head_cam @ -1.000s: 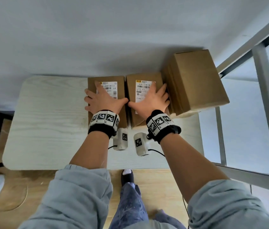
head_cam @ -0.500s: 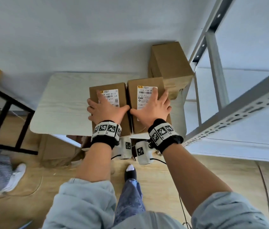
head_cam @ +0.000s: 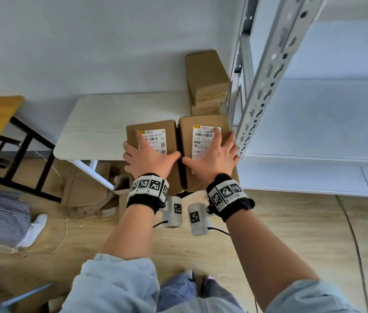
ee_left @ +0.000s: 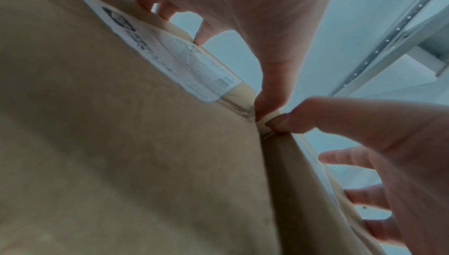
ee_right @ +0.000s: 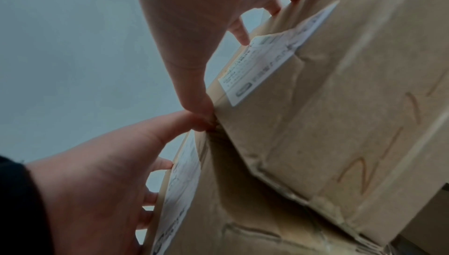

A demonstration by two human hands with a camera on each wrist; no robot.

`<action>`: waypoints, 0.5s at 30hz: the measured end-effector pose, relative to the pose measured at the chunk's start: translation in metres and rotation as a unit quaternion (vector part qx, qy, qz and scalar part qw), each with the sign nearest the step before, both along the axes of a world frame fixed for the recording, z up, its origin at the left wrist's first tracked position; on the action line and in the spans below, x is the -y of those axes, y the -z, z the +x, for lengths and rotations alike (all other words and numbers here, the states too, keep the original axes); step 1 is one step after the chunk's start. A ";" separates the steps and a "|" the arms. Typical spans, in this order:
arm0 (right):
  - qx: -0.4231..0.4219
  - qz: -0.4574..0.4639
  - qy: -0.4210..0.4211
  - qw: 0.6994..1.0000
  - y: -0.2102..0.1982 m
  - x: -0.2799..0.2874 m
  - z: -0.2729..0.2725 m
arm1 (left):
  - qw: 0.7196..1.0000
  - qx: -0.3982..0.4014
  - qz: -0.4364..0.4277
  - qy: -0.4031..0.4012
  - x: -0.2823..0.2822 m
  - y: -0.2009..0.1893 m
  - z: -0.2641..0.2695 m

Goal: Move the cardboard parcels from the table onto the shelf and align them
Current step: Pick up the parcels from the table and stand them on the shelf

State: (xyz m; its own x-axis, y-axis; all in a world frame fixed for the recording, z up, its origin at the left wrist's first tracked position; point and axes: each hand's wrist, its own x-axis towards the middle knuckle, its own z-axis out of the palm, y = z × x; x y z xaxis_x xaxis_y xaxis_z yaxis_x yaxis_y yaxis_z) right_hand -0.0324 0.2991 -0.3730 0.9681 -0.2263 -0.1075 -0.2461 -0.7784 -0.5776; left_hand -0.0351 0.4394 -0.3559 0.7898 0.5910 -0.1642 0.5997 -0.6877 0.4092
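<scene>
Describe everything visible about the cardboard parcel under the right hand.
The right parcel is a plain brown cardboard box with a white printed label on its top face. It is held in the air, side by side against the left parcel, near the shelf post. The right hand lies spread over its top. The right wrist view shows handwritten marks on its side.

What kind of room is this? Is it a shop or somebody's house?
Probably a small stockroom or parcel-sorting room, not a home. A bare metal shelf rack stands by the table, cardboard parcels with shipping labels are being carried, and more plain boxes are stacked against the wall.
</scene>
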 end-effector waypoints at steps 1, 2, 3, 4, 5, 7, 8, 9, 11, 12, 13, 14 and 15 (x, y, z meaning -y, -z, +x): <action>0.005 0.004 0.013 1.000 0.000 0.006 -0.007 | 1.000 0.006 -0.001 0.010 0.006 0.000 -0.005; 0.011 0.006 0.027 1.000 0.000 0.013 -0.013 | 1.000 0.012 -0.002 0.022 0.013 0.001 -0.009; 0.014 0.005 0.040 0.999 0.000 0.020 -0.020 | 0.999 0.014 -0.002 0.033 0.020 0.001 -0.012; 0.017 0.002 0.048 0.999 0.000 0.026 -0.027 | 0.999 0.013 0.000 0.042 0.026 0.003 -0.015; 0.019 -0.002 0.052 0.998 0.000 0.031 -0.034 | 0.999 0.011 0.000 0.047 0.031 0.005 -0.019; 0.016 -0.018 0.048 0.999 -0.001 0.035 -0.044 | 0.999 0.005 -0.009 0.048 0.038 0.008 -0.025; 0.014 -0.035 0.056 0.998 -0.001 0.040 -0.052 | 0.998 -0.003 -0.020 0.058 0.043 0.011 -0.029; 0.015 -0.050 0.063 0.997 -0.002 0.042 -0.057 | 0.997 -0.009 -0.029 0.067 0.047 0.013 -0.032; 0.014 -0.063 0.075 0.995 -0.003 0.049 -0.069 | 0.996 -0.014 -0.041 0.078 0.054 0.017 -0.043; 0.017 -0.065 0.082 0.994 -0.002 0.055 -0.074 | 0.995 -0.009 -0.043 0.086 0.059 0.019 -0.047; 0.018 -0.065 0.091 0.994 -0.001 0.062 -0.079 | 0.994 -0.006 -0.046 0.096 0.066 0.021 -0.051; 0.017 -0.065 0.103 0.992 -0.001 0.070 -0.086 | 0.993 -0.007 -0.049 0.108 0.073 0.023 -0.056; 0.014 -0.065 0.117 0.991 0.000 0.080 -0.094 | 0.991 -0.010 -0.050 0.121 0.083 0.025 -0.060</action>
